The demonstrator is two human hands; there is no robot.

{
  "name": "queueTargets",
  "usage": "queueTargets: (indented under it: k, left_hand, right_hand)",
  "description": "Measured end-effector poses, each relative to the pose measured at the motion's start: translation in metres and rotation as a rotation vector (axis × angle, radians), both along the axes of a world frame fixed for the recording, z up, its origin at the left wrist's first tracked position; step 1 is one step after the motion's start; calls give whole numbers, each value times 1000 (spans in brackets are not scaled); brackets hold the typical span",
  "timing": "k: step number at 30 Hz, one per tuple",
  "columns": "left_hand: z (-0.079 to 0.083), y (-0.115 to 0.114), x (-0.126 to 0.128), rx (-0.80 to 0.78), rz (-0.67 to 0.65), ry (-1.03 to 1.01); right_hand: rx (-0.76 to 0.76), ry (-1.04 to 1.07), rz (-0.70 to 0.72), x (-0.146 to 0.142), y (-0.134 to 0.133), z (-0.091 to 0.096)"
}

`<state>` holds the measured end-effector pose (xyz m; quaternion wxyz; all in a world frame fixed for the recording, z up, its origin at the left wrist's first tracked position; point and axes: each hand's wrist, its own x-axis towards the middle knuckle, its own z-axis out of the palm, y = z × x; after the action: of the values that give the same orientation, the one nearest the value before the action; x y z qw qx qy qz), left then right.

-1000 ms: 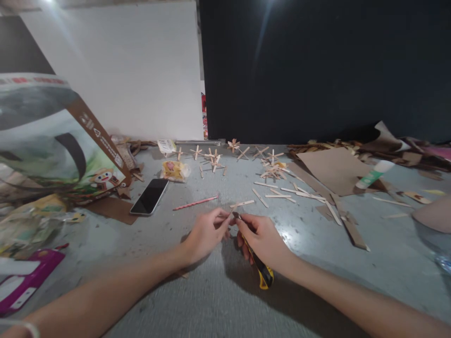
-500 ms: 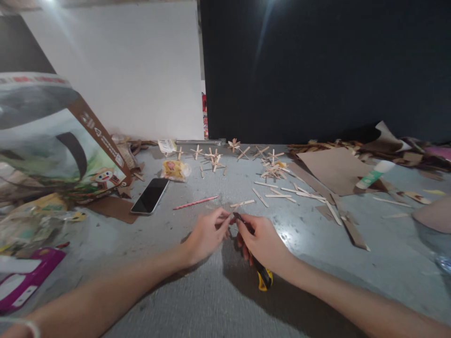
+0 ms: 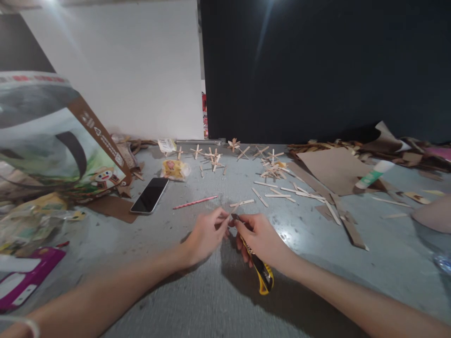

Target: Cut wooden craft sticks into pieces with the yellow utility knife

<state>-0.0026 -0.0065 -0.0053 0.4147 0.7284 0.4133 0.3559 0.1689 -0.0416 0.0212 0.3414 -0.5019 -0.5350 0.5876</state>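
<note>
Between the fingertips of my left hand a small wooden stick is pinched, its tip pointing up and away from me. My right hand is closed around a yellow and black utility knife, whose handle end sticks out below the palm. The knife's dark front end meets the stick close to my left fingertips; the exact contact is too small to make out. Just beyond my hands lies another flat wooden stick. A pink striped pencil lies to the left of it.
Loose sticks and several crossed-stick pieces lie farther back. On the left are a phone, a yellow packet, a large bag and a purple object. Cardboard and a glue stick lie right.
My right hand has turned slightly, so more of the knife's yellow handle shows below it, its end a little lower. My left hand stays nearly in place with the stick.
</note>
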Motion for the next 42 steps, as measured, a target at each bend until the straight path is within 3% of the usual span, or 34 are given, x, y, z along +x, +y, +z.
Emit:
queueTargets:
  k: [10,18,25,34,42]
  left_hand:
    - [8,1,0,-20,5,-19]
    - [10,4,0,-98,-25,-98]
    - [7,8,-1,-112,-24,-120]
    - [6,10,-1,-121,-17,-147]
    - [6,7,-1,-114,-30,-114]
  right_hand:
    - [43,118,-39,-3,0,-10]
    - [49,219,15,4,5,-12]
    - [13,347,46,4,7,-20]
    - [-13,427,95,4,10,-16]
    - [-131,485,114,14,19,-18]
